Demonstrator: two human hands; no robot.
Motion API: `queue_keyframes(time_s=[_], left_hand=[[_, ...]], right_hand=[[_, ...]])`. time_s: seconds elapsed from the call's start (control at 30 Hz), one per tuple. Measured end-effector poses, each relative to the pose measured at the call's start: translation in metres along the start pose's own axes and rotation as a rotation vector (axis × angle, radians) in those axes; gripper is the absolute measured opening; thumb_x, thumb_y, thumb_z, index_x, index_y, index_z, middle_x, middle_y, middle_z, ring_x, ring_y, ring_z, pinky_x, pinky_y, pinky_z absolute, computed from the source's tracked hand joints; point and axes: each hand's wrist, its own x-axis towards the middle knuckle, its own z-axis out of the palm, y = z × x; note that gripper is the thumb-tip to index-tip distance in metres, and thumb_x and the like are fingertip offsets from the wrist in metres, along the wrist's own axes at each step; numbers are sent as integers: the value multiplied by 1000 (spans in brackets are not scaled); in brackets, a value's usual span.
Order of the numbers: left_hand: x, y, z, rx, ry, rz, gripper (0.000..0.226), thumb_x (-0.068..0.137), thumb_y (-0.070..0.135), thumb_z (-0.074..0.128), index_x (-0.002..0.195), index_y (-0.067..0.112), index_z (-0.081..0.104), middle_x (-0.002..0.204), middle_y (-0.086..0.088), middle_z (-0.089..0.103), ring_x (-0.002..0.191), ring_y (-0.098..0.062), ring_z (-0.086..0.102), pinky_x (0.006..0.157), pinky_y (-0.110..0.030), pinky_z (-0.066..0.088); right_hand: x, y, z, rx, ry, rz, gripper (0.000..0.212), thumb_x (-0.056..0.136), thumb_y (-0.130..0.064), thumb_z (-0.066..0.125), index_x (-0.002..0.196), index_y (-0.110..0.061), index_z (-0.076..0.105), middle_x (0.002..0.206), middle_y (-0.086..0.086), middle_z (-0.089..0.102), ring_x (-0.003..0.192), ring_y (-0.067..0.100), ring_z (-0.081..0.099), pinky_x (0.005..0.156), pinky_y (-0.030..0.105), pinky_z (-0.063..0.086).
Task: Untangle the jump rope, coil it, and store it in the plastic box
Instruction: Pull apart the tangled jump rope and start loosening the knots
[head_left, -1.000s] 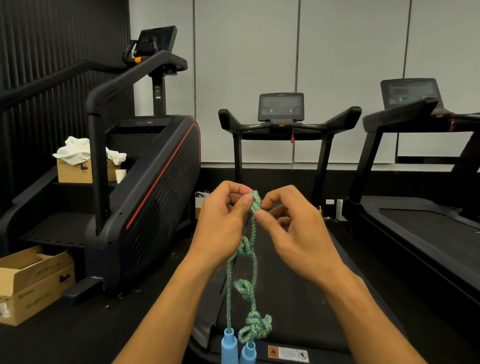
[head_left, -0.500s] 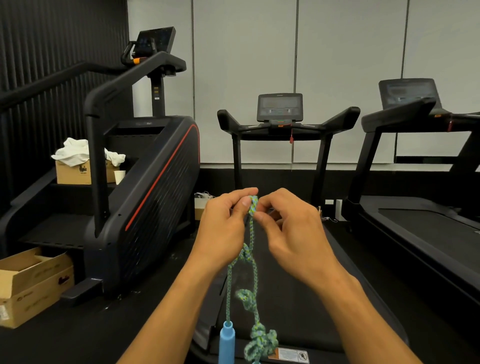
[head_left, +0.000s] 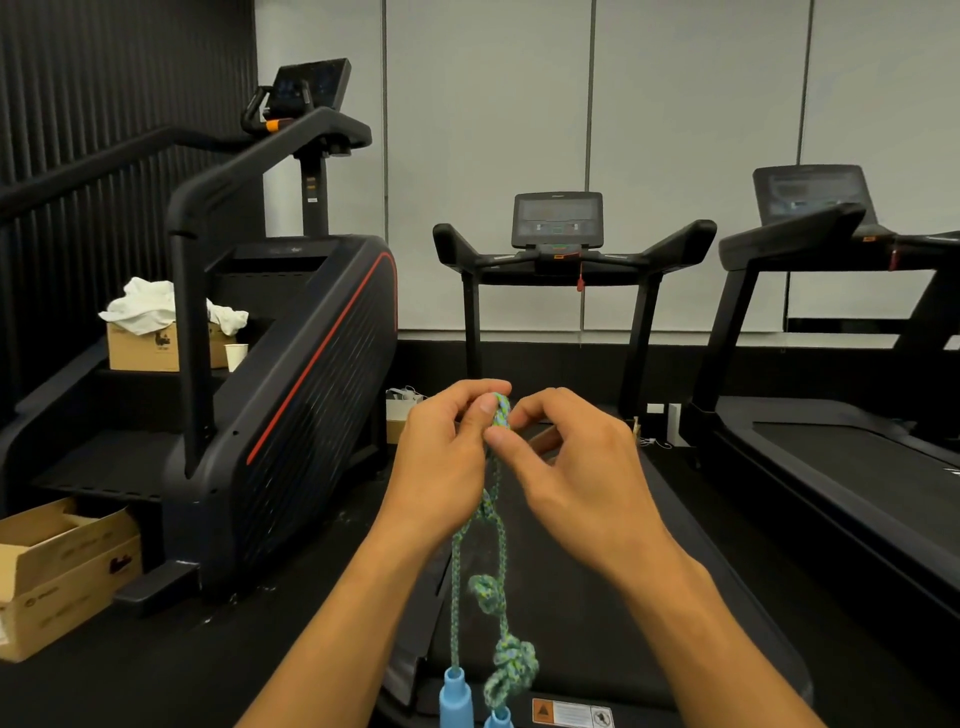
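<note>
At centre frame, above the treadmill belt (head_left: 597, 597), I note my left hand (head_left: 441, 467) pinching the jump rope (head_left: 500, 421) at its top knot, evidently to steady it. My right hand (head_left: 576, 467) pinches the same knot, judged to be working it loose. Further knots hang below. Both blue handles (head_left: 456, 699) are cut off at the bottom edge; no plastic box is visible.
</note>
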Motion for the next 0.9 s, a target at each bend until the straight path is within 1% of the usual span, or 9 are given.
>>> queue_keyframes(time_s=[0.07,0.17,0.27,0.37,0.5,0.63,0.7,0.8,0.9], left_hand=[[0,0,0,-4,3,-2,23,102,19,52,114,24,71,105,3,73,103,-13,69,91,-38,57],[-1,1,1,20,10,18,23,101,17,53,115,22,71,103,3,73,99,-12,68,92,-38,57],[-1,0,1,32,3,14,23,101,19,54,116,23,70,107,3,73,104,-14,68,95,-41,55],[-1,0,1,49,-7,26,24,98,30,54,115,29,70,109,5,73,107,-16,68,96,-45,54],[0,-1,-1,49,-7,48,21,100,21,55,113,25,71,104,7,75,104,-13,69,95,-46,55],[2,-3,-2,13,16,55,20,99,16,57,107,24,74,88,12,73,83,-1,64,80,-31,52],[2,-3,-4,5,22,45,20,99,16,58,106,23,74,90,9,74,84,-4,66,79,-29,52],[1,-4,-4,-12,24,44,18,99,16,58,105,20,74,94,4,76,91,-11,69,82,-31,54],[1,-2,-4,-17,28,47,17,99,16,58,103,20,74,91,4,75,85,-8,68,77,-28,49]], right_hand=[[0,-2,4,-49,15,47,15,87,-37,71,86,-24,63,83,-12,63,71,8,62,65,30,52],[1,-2,6,-169,7,79,13,89,-36,68,82,-27,59,82,-11,62,71,8,58,68,38,52],[0,-4,6,-195,2,102,14,89,-35,65,80,-27,57,82,-11,61,69,10,58,67,40,52],[2,-7,3,-145,13,118,13,89,-32,65,79,-26,59,77,-11,61,67,6,58,63,34,52],[3,-8,2,-118,6,125,11,89,-29,67,80,-24,63,76,-10,63,66,6,58,61,23,47],[4,-8,1,-69,-2,108,11,88,-24,69,79,-22,65,75,-11,63,68,4,58,60,9,40],[5,-8,0,-50,-10,97,11,88,-22,70,79,-21,65,75,-11,62,69,4,57,60,8,40],[6,-7,-1,-20,-34,94,10,87,-19,70,79,-20,65,74,-9,64,66,7,60,59,14,44],[7,-7,-3,27,-48,126,11,87,-18,70,78,-20,64,71,-6,67,67,12,65,65,28,52]])
